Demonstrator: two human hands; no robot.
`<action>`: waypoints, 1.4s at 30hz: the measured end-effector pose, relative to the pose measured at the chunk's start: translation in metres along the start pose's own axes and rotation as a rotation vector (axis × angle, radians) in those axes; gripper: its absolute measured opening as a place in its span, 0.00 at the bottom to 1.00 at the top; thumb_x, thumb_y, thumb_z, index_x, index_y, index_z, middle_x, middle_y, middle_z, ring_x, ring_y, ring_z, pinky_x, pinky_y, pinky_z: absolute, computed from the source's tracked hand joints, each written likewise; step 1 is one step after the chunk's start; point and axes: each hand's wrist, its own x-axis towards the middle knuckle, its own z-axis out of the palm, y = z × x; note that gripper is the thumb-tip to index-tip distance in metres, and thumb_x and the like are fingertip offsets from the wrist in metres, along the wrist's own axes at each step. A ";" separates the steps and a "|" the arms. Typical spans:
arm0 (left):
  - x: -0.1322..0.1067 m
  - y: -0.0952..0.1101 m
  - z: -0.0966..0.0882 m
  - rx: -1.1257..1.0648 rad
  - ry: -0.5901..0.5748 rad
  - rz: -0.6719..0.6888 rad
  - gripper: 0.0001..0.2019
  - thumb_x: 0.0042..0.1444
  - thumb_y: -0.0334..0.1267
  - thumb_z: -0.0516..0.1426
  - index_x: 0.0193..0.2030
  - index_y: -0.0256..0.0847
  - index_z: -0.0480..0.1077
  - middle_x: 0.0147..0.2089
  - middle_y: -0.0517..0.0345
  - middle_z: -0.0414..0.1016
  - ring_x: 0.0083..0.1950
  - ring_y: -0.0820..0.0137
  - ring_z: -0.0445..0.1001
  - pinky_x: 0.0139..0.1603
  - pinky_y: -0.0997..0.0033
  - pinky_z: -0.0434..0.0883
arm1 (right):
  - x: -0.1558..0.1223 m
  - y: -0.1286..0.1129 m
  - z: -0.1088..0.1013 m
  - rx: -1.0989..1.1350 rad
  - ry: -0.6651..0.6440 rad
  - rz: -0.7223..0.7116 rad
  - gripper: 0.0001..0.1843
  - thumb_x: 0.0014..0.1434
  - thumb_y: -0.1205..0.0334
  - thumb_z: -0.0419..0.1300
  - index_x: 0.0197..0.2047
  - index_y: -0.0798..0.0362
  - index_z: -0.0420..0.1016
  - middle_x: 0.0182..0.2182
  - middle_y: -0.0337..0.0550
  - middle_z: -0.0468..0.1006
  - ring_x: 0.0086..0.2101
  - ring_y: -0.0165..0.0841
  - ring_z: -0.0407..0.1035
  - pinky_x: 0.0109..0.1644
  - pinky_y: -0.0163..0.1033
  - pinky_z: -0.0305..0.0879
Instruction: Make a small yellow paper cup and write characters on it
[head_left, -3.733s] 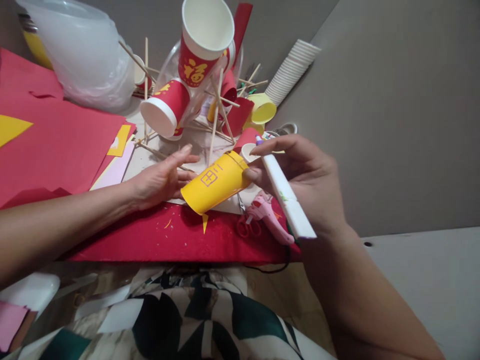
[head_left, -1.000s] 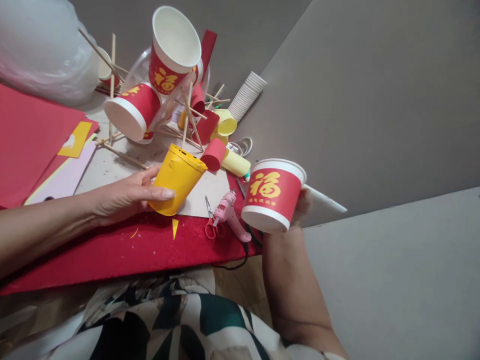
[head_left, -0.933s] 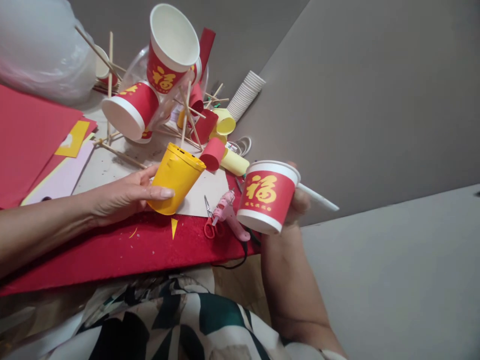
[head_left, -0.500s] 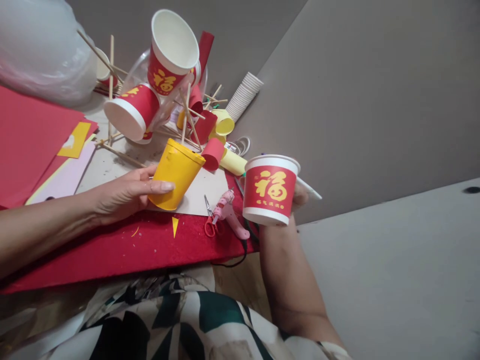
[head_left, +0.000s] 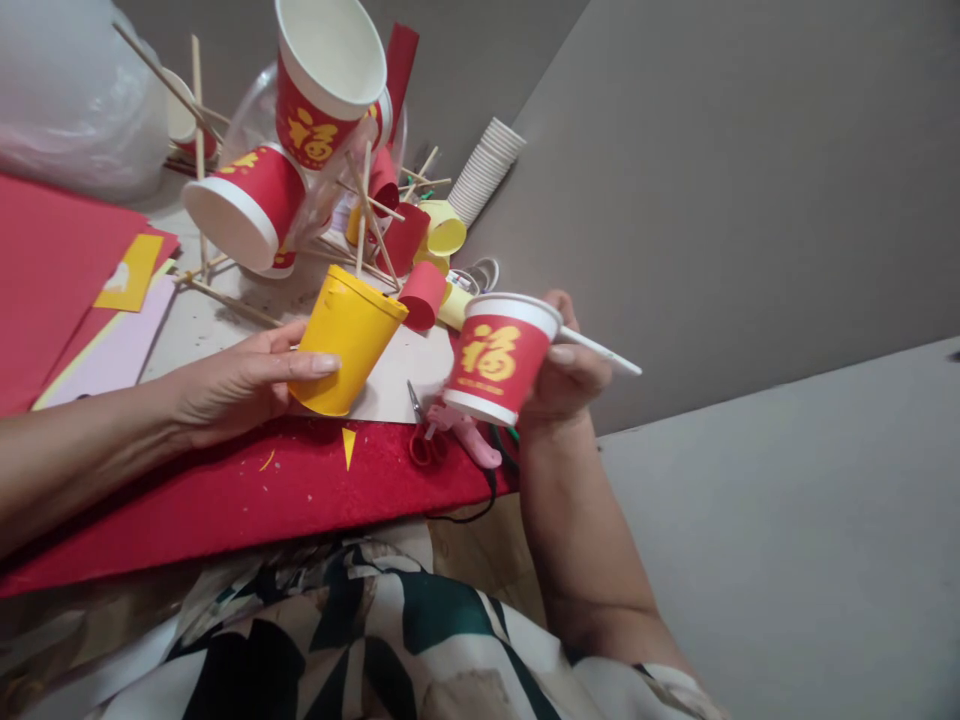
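Observation:
My left hand (head_left: 232, 385) is wrapped round a yellow paper-covered cup (head_left: 352, 335), its thumb across the front, tilted above the table's near edge. To its right, my right hand (head_left: 574, 365) grips a red and white paper cup (head_left: 491, 360) with a gold character on it. A thin white stick (head_left: 604, 352) sticks out to the right from that same hand; its other end is hidden. Below the red cup lie a pink glue gun (head_left: 472, 440) and red-handled scissors (head_left: 424, 440), both partly covered by the cup.
Several red paper cups (head_left: 247, 205) are joined with wooden sticks (head_left: 199, 150) behind my left hand. A stack of white cups (head_left: 487, 170) leans by the grey wall. Red paper sheets (head_left: 60, 280) lie left, a red cloth (head_left: 225, 510) in front.
My right hand has moved left and turned the red cup, so more of its fingers and the white stick show. The left hand with the yellow cup has shifted slightly left.

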 end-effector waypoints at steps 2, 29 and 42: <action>0.000 0.001 -0.001 -0.017 -0.011 0.000 0.31 0.53 0.41 0.67 0.63 0.41 0.69 0.49 0.53 0.82 0.48 0.65 0.78 0.49 0.69 0.75 | 0.007 -0.002 0.003 -0.047 0.063 -0.021 0.22 0.56 0.34 0.56 0.44 0.40 0.67 0.27 0.36 0.69 0.25 0.35 0.62 0.30 0.46 0.67; -0.002 0.002 0.004 -0.029 -0.084 0.064 0.31 0.44 0.41 0.73 0.56 0.38 0.71 0.52 0.48 0.79 0.48 0.65 0.78 0.51 0.68 0.75 | 0.003 -0.008 0.012 -0.557 -0.059 -0.179 0.15 0.60 0.54 0.64 0.51 0.44 0.73 0.47 0.48 0.82 0.45 0.48 0.78 0.49 0.57 0.76; -0.002 -0.006 0.004 0.170 -0.006 0.154 0.47 0.44 0.37 0.73 0.68 0.46 0.55 0.56 0.48 0.78 0.55 0.60 0.78 0.52 0.66 0.75 | -0.012 -0.075 0.032 -0.138 0.181 -0.308 0.27 0.55 0.66 0.71 0.57 0.40 0.74 0.49 0.42 0.82 0.45 0.38 0.77 0.49 0.46 0.76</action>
